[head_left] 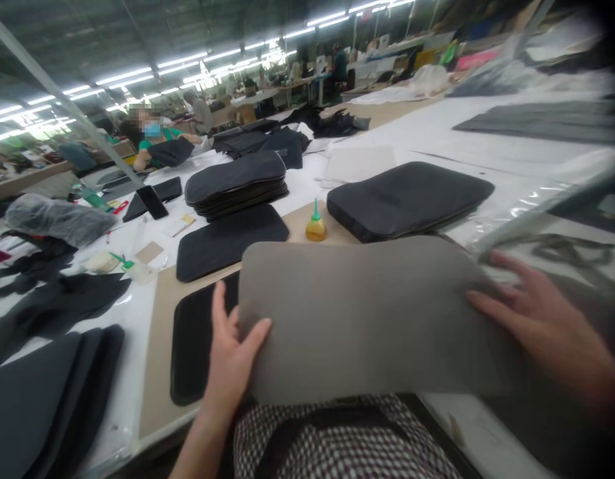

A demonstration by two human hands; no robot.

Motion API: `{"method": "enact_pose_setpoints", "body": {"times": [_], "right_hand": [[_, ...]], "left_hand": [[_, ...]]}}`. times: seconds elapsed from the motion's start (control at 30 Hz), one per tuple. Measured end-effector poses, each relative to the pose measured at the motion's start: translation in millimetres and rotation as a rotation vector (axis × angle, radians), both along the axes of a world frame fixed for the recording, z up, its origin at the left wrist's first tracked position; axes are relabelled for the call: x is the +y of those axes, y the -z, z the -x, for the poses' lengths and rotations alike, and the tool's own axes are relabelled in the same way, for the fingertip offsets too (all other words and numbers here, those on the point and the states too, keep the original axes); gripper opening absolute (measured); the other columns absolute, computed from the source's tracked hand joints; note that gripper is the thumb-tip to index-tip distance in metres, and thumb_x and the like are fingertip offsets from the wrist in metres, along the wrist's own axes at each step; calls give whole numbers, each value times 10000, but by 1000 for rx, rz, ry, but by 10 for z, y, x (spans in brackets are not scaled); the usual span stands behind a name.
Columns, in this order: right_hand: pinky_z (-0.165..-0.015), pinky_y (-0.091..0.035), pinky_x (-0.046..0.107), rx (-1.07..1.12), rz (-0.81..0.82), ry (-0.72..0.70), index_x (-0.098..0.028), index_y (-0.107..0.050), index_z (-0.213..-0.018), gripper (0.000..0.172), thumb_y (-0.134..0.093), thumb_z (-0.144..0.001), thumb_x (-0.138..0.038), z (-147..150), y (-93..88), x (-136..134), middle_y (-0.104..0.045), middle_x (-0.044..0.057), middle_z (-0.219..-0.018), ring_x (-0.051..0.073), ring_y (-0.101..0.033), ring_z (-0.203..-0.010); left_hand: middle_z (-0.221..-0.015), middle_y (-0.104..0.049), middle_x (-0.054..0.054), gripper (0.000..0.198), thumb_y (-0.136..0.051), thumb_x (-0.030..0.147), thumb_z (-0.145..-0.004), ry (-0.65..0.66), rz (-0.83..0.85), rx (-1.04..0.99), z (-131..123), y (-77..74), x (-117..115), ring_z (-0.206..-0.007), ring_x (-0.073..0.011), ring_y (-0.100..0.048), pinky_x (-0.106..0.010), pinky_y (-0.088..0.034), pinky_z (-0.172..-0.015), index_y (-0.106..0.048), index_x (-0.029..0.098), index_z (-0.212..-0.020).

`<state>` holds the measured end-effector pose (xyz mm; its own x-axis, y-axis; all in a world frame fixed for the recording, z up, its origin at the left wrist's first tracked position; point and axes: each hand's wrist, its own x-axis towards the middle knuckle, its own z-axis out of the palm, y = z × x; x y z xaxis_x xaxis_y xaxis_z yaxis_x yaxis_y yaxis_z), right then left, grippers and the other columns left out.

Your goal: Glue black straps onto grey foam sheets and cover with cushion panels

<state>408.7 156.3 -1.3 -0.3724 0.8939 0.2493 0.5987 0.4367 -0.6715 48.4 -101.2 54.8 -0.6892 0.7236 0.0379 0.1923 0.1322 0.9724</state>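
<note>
Head cam view, fingers first: the left hand [237, 346] has its thumb on the front of a plain grey-brown sheet with rounded corners [362, 319], index finger pointing up by the edge, so it's holding that side with a fairly loose spread. Right hand [542, 319] is spread pretty wide at the other end, thumb over the face, index finger well apart from it. Too blurry there to tell how firm that grip is.

The sheet itself is up in front of the body, above a black-and-white checked garment [337, 446]. Looks to me like a handling step, sheet being turned or positioned. I'd say the next move calls for both ends kept level, since it looks thin enough to bend.

Going outward, a glossy black rounded panel [190, 352] lies just beside the left hand, on a tan board [158, 332] over the white tabletop [132, 332]. Past the sheet there's a small squeeze bottle of amber liquid with a green nozzle [316, 229], between a stack of dark rounded panels [237, 179] and a thick dark padded-looking pile [412, 196]. Farther off, a co-worker in green [150, 143] holds dark material.
</note>
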Motion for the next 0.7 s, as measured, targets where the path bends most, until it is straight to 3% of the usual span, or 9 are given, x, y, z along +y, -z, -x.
{"method": "enact_pose_setpoints", "body": {"times": [0.07, 0.13, 0.17, 0.23, 0.33, 0.43, 0.7], "right_hand": [[-768, -593, 464, 253, 194, -137, -368, -310, -1529, 700, -542, -897, -560, 629, -183, -8, -713, 107, -1203, 320, -712, -968], [-821, -574, 433, 270, 212, -224, -315, -636, -1272, 471, -610, -869, -559, 1186, -261, -13, -729, 63, -1142, 302, -689, -996], [-832, -565, 423, 256, 227, -271, -288, -695, -1173, 413, -609, -875, -560, 1421, -263, -13, -736, 55, -1101, 291, -684, -984], [-825, -558, 412, 224, 295, -381, -258, -717, -1132, 411, -593, -889, -565, 1797, -219, -4, -739, 51, -1053, 272, -682, -941], [-898, -540, 426, 159, 380, -572, -272, -644, -1272, 492, -651, -856, -533, 2151, -108, 20, -694, 51, -1214, 285, -657, -1045], [-1017, -478, 456, 53, 360, -678, -296, -591, -1330, 582, -735, -790, -458, 2324, 2, 37, -609, 43, -1366, 307, -584, -1202], [-1045, -457, 436, -7, 292, -653, -273, -651, -1213, 426, -693, -812, -411, 2406, 247, -10, -670, 30, -1254, 281, -608, -1176]], "left_hand": [[-1417, -584, -75, 965, -698, 395, -861, -185, 10, 130, 358, -51, -277, -1238, -239, -608, -436, -497, -1052, -60, 356, -1584], [-1387, -610, -48, 716, -697, 447, -845, -293, 89, 283, 665, -50, -563, -1292, -249, -560, -425, -433, -1113, -413, 323, -1489], [-1341, -643, -40, 573, -689, 479, -840, -321, 150, 347, 797, -28, -700, -1288, -258, -559, -425, -407, -1132, -573, 295, -1369], [-1236, -698, -33, 452, -670, 545, -827, -363, 281, 388, 1017, 52, -940, -1221, -272, -599, -440, -412, -1117, -710, 270, -1184], [-1219, -706, -33, 570, -682, 611, -781, -386, 409, 237, 1242, 223, -1186, -1105, -275, -655, -446, -511, -988, -667, 302, -1260], [-1313, -661, -63, 704, -737, 601, -730, -332, 433, 111, 1368, 392, -1300, -1111, -275, -654, -425, -535, -951, -600, 295, -1349], [-1407, -587, -67, 739, -741, 595, -729, -221, 533, 225, 1553, 648, -1353, -1288, -293, -544, -472, -382, -1129, -554, 307, -1384]]}}
